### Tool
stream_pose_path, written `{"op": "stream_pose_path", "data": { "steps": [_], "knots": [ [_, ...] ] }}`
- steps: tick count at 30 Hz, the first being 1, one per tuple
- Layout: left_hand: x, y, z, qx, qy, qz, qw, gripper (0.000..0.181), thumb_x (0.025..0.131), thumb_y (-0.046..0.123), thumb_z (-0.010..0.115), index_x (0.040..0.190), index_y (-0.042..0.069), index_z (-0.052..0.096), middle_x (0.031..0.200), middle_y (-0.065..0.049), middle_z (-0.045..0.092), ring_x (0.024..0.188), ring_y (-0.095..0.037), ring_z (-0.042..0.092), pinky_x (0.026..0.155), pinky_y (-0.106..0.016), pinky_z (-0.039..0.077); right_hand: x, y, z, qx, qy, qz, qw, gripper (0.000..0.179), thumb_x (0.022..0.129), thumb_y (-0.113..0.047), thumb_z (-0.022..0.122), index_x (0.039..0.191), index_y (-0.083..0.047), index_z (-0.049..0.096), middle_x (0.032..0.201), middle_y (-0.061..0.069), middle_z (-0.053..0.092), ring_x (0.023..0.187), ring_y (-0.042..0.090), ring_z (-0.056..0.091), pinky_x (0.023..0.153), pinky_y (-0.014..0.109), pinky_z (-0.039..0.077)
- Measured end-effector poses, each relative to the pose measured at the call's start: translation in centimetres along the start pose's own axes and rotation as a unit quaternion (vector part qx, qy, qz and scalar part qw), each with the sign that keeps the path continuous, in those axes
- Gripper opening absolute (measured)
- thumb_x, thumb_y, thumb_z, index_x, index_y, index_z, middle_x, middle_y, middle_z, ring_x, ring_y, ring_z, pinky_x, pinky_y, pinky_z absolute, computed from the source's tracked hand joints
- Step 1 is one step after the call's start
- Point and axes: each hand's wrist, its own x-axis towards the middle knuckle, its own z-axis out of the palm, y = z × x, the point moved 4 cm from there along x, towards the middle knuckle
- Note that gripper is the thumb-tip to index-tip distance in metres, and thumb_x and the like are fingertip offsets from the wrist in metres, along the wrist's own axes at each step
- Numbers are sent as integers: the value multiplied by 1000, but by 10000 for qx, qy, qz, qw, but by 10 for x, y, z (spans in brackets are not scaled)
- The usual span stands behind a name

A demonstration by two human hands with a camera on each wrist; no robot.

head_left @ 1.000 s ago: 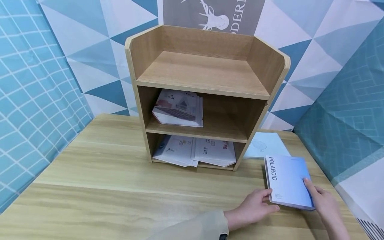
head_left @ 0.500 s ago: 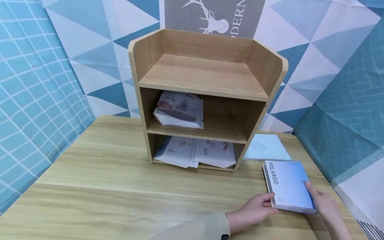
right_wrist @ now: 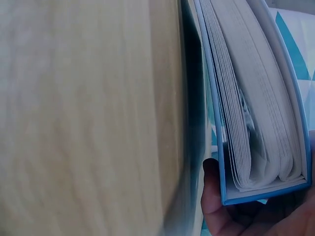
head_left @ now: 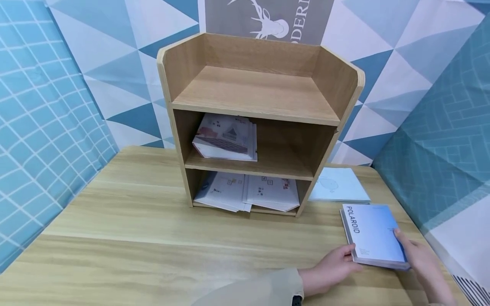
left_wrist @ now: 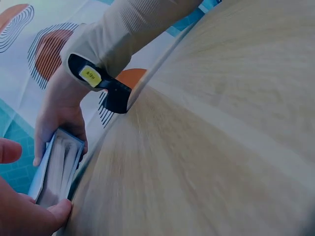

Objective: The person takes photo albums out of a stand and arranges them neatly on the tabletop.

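A thick photo album (head_left: 377, 233) with a white-and-blue cover reading "POLAROID" is at the right of the table in the head view. My left hand (head_left: 337, 265) grips its near left corner with fingers and thumb. On the opposite side, my right hand (head_left: 421, 259) holds the right edge, thumb on the cover. The page ends of the album (right_wrist: 256, 98) face the right wrist camera, with the right hand's fingers (right_wrist: 214, 194) curled around its lower end. In the left wrist view, both hands are on the album (left_wrist: 59, 162).
Behind the album lies a light-blue book (head_left: 340, 185). A wooden shelf unit (head_left: 249, 165) stands at the table's back, with books (head_left: 226, 138) on its middle level and booklets (head_left: 272, 191) on its bottom level. Patterned cloth walls (head_left: 49, 106) enclose the table.
The album has shifted slightly right and nearer the table's front, and more of its near edge shows. Both hands have moved along with it, keeping their hold.
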Motion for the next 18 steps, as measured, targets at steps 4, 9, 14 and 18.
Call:
{"op": "stream_pose_path", "data": {
  "steps": [4,9,14,18],
  "knots": [
    [4,2,4,98,-12,-151,9998,60,77,6,63,134,6,43,131,-6,51,115,-16,52,92,-23,43,4,2,-2,-74,-30,26,10000,95,88,-63,11,128,24,19,130,44,18,119,57,23,93,59,31],
    [9,2,7,246,50,-391,9989,60,76,11,64,133,11,45,128,2,53,114,-12,50,95,-28,41,8,5,-4,-92,55,197,9997,99,87,-66,11,128,24,18,129,45,19,119,57,24,95,59,30],
    [13,1,9,260,-53,-446,9987,53,77,11,64,128,14,50,122,5,56,113,-12,50,97,-32,39,11,5,-4,-64,178,188,9996,97,87,-64,14,128,24,19,130,45,19,119,56,25,96,57,30],
    [15,2,11,119,-325,-556,9978,38,80,10,61,117,18,57,115,10,58,110,-11,51,97,-35,38,12,5,-6,-346,151,14,9993,97,88,-62,14,126,27,22,127,46,23,115,56,30,91,57,35]
  ]
}}
